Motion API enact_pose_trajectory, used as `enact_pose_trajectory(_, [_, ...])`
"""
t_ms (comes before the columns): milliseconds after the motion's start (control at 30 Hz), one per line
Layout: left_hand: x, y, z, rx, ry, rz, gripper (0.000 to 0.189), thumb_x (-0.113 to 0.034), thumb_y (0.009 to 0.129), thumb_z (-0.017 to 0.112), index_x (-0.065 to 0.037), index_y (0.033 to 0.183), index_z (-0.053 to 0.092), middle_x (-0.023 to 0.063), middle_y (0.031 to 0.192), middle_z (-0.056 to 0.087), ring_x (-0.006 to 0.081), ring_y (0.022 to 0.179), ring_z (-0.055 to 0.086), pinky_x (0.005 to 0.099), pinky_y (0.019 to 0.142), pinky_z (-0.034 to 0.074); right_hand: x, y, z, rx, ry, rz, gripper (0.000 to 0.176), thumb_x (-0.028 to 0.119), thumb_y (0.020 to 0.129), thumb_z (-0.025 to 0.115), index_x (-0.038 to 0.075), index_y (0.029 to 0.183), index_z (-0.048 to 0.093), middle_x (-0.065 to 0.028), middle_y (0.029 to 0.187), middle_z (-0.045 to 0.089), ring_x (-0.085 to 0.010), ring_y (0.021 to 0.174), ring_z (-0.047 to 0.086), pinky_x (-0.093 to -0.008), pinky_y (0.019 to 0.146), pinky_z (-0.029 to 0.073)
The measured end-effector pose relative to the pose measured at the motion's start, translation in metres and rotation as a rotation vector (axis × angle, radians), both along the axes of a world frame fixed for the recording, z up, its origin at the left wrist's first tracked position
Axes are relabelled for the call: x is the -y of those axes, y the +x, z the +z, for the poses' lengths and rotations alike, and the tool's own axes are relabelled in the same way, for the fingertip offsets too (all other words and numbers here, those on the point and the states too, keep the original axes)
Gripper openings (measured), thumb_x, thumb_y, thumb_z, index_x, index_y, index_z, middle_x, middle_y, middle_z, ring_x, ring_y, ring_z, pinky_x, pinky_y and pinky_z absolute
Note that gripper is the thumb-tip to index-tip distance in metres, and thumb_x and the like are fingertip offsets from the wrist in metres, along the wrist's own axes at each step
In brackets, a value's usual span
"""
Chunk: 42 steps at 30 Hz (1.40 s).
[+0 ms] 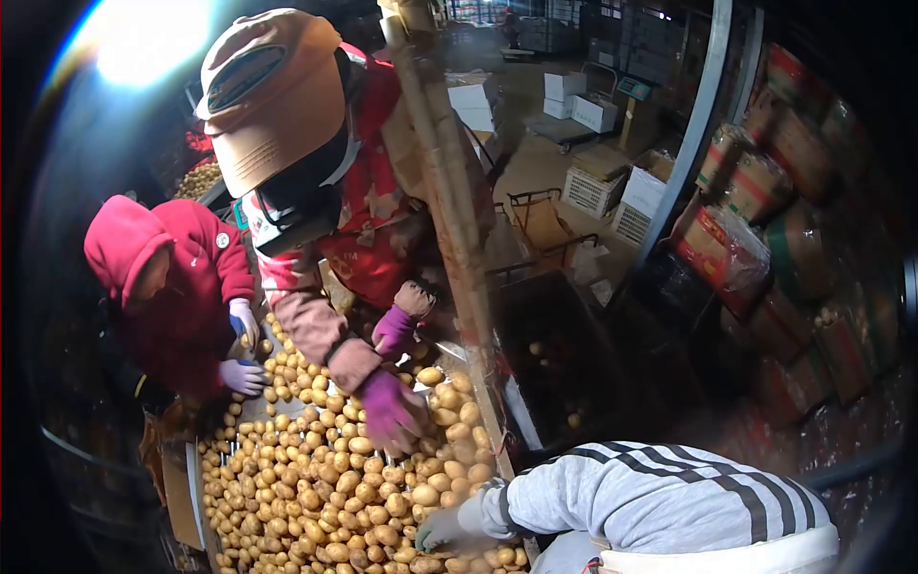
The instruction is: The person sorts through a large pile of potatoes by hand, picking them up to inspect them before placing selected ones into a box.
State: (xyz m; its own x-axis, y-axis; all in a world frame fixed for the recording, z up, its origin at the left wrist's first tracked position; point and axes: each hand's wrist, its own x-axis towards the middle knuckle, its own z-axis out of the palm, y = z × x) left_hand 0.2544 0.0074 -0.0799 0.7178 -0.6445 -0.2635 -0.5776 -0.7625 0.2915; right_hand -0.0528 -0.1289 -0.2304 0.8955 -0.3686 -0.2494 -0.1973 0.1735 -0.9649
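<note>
Loose potatoes cover a sorting surface in front of me in a thick layer. From the lower right a grey sleeve with black stripes, which I take to be mine, reaches over the side board. My right hand, in a grey-green glove, rests low among the potatoes near the right edge. Its fingers are largely hidden, so whether they hold a potato cannot be seen. My left hand is not in view.
Across from me a person in a cap has a purple-gloved hand over the potatoes. At left, a person in a red hoodie has pale gloves among them. A dark bin, white boxes and stacked cartons stand to the right.
</note>
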Motion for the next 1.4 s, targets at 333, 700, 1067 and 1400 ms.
enact_pose_trajectory(333, [0.031, -0.015, -0.011, 0.021, 0.015, -0.031, 0.091, -0.077, 0.095, 0.049, -0.016, 0.162, 0.039, 0.0255, 0.155, 0.05, 0.0489, 0.151, 0.028, 0.0568, 0.125, 0.019, -0.003, 0.005, -0.003, -0.036, 0.274, -0.088, 0.031, 0.012, 0.089, 0.064, 0.011, 0.116, 0.08, -0.0016, 0.102, 0.08, -0.0154, 0.078, 0.07, -0.032, 0.061, 0.062])
enact_pose_trajectory(700, [-0.02, 0.018, -0.027, 0.056, -0.091, 0.053, 0.091, -0.076, 0.095, 0.051, -0.014, 0.161, 0.04, 0.0255, 0.156, 0.05, 0.0475, 0.15, 0.032, 0.0548, 0.123, 0.023, 0.005, -0.004, 0.008, 0.222, -0.836, 0.175, 0.025, 0.022, 0.088, 0.068, 0.01, 0.107, 0.078, -0.0128, 0.114, 0.075, -0.0304, 0.1, 0.072, -0.0393, 0.087, 0.058])
enact_pose_trajectory(1067, [-0.091, 0.029, -0.041, 0.064, -0.128, 0.33, 0.09, -0.074, 0.095, 0.053, -0.013, 0.159, 0.042, 0.0256, 0.156, 0.049, 0.0461, 0.148, 0.036, 0.0529, 0.122, 0.026, 0.009, -0.022, 0.065, -0.179, 0.484, -0.041, 0.029, 0.018, 0.098, 0.067, 0.006, 0.122, 0.077, 0.0003, 0.108, 0.078, -0.0097, 0.081, 0.068, -0.026, 0.064, 0.057])
enact_pose_trajectory(1400, [-0.077, 0.035, -0.064, -0.018, -0.18, 0.455, 0.089, -0.073, 0.095, 0.055, -0.011, 0.158, 0.043, 0.0256, 0.156, 0.049, 0.0448, 0.146, 0.039, 0.0511, 0.121, 0.03, 0.018, -0.002, 0.092, -0.306, 0.572, -0.045, 0.028, 0.014, 0.097, 0.066, -0.002, 0.117, 0.075, -0.0092, 0.098, 0.078, -0.0149, 0.07, 0.069, -0.0273, 0.051, 0.053])
